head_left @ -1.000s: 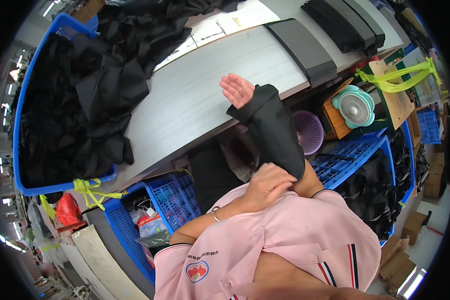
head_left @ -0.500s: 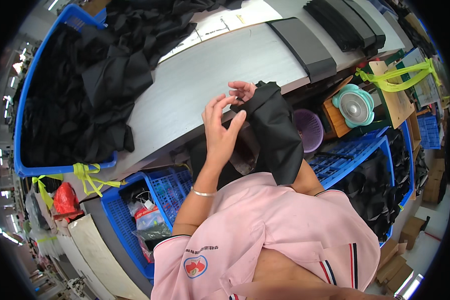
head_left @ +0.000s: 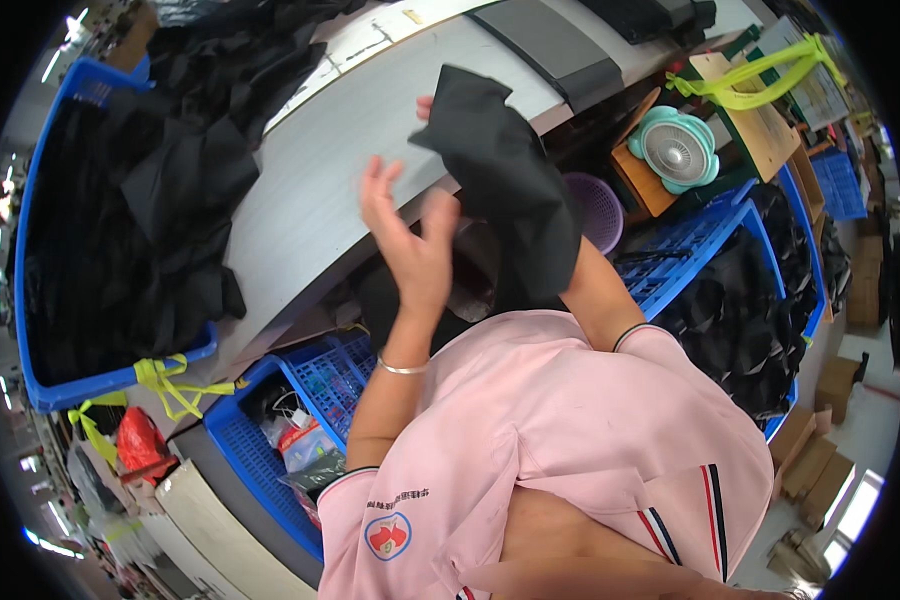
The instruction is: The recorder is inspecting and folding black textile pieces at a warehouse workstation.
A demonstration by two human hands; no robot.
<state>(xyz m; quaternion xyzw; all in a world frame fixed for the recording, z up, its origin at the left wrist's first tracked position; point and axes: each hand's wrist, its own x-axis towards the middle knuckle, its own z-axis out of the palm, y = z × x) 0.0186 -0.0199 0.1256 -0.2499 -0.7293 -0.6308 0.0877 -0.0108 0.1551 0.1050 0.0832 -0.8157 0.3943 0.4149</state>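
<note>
A piece of black cloth hangs over my right forearm and covers most of it, with one corner standing up above the table edge. Only the fingertips of my right hand show, at the cloth's left edge, where they appear closed on it; the rest of the grip is hidden. My left hand is lifted to the left of the cloth, apart from it, slightly blurred. Its fingers and thumb are spread and hold nothing.
A grey table lies ahead, with flat black-and-grey pieces on it. At left stands a blue crate heaped with black cloth. Around me are a blue basket, a purple basket and a teal fan.
The black cloth and my right arm have moved up and forward, and the cloth now hides more of that hand. My left hand has drawn away to the left, its fingers spread.
</note>
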